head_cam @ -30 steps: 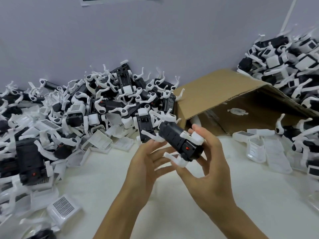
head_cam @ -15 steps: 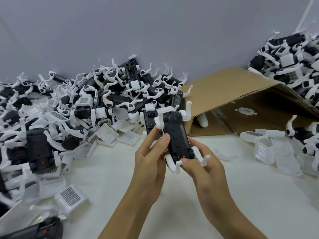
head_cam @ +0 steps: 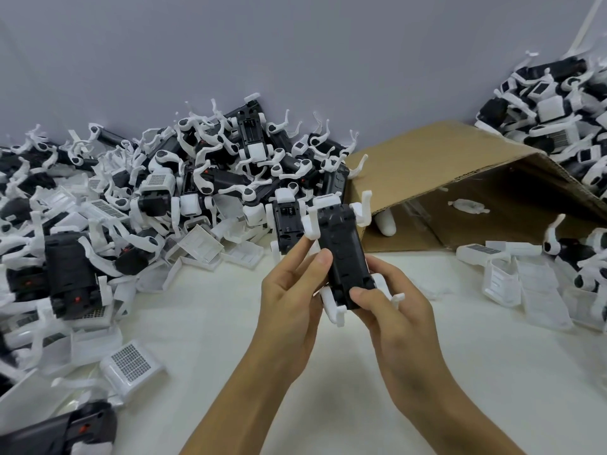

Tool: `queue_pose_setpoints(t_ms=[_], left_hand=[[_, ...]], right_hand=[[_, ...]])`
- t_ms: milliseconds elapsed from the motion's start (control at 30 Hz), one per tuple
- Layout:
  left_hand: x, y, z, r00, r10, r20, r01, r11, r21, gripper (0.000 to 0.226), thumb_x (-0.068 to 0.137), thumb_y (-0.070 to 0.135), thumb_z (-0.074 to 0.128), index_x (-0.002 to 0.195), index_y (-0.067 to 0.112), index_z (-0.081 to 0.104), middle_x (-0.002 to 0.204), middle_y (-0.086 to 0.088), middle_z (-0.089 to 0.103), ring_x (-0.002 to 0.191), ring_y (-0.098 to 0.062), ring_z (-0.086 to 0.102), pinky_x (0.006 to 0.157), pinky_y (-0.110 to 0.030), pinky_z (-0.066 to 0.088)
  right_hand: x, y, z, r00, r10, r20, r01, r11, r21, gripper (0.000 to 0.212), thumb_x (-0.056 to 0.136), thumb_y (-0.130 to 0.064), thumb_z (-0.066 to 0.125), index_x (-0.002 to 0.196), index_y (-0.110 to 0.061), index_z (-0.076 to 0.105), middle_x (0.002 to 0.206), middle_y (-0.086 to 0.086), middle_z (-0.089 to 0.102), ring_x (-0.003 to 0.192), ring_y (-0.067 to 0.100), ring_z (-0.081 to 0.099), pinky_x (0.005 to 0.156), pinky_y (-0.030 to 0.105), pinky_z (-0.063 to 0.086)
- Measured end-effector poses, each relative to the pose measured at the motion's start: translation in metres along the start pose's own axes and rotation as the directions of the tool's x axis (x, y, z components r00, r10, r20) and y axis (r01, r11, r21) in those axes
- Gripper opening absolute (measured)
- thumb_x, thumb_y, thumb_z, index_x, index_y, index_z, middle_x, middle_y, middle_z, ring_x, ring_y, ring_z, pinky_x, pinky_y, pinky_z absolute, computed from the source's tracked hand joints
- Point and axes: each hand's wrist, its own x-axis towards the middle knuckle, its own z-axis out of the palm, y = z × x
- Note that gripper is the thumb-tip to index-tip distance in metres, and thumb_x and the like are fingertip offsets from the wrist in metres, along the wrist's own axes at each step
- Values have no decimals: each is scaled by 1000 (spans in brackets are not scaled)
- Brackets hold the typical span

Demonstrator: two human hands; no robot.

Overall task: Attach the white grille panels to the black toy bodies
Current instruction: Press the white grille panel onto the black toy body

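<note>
Above the surface's near edge: black toy body [head_cam: 345, 254] held upright.
Left hand [head_cam: 292, 300]: gripping its side.
Right hand [head_cam: 394, 310]: thumb pinching its lower end.

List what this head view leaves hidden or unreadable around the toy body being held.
- Underside of the held toy body: turned away from the camera, so whether a grille panel is fitted there cannot be told.
- Left hand fingertips behind the body: hidden by the body.
- Right hand palm side: hidden by its own back.
- Inside of the cardboard box: dark, contents mostly unclear.
- Black body at bottom left: cut off by the frame edge.
</note>
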Motion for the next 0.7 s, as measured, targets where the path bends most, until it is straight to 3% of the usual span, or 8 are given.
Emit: queue_pose_setpoints(t_ms=[100, 200, 300, 433, 700], left_hand=[[-1, -2, 0, 1000, 9, -10, -9, 1000, 25, 45, 93, 23, 60, 137, 14, 60, 115, -17, 72, 107, -33, 69, 93, -46, 57], [0, -2, 1, 1000, 4, -9, -4, 1000, 8, 43, 94, 23, 60, 136, 15, 62, 118, -16, 72, 109, -34, 68, 90, -41, 57], [0, -1, 0, 1000, -11, -24, 11, 1000, -12, 42, 94, 24, 59, 135, 16, 63, 107, -12, 75, 107, -31, 68, 89, -37, 56], [0, 0, 0, 999, -20, -34, 19, 1000, -17, 41, 97, 21, 57, 137, 15, 61, 124, -17, 70, 112, -30, 68, 85, -33, 57], [-1, 0, 2, 1000, 3, -14, -3, 1000, 6, 48, 93, 24, 60, 140, 14, 58, 121, -17, 71, 110, -32, 69, 92, -39, 55]], right_hand=[[1, 0, -1, 1000, 2, -9, -2, 1000, -15, 35, 75, -22, 61, 96, -46, 73, 100, -5, 76, 99, 23, 72, 90, 37, 57], [1, 1, -2, 1000, -6, 7, 6, 1000, -12, 37, 75, -20, 60, 97, -47, 73, 102, -5, 76, 104, 22, 70, 88, 32, 57], [0, 1, -1, 999, -3, 38, 3, 1000, 4, 40, 74, -17, 59, 99, -45, 73, 104, -5, 75, 108, 23, 68, 89, 32, 57], [-2, 1, 0, 999, -9, 46, 8, 1000, 23, 40, 74, -17, 60, 103, -43, 73, 104, -3, 76, 108, 22, 69, 88, 30, 57], [0, -1, 0, 1000, -28, 13, 27, 995, 92, 29, 79, -21, 62, 97, -40, 75, 100, 1, 77, 101, 20, 72, 78, 19, 57]])
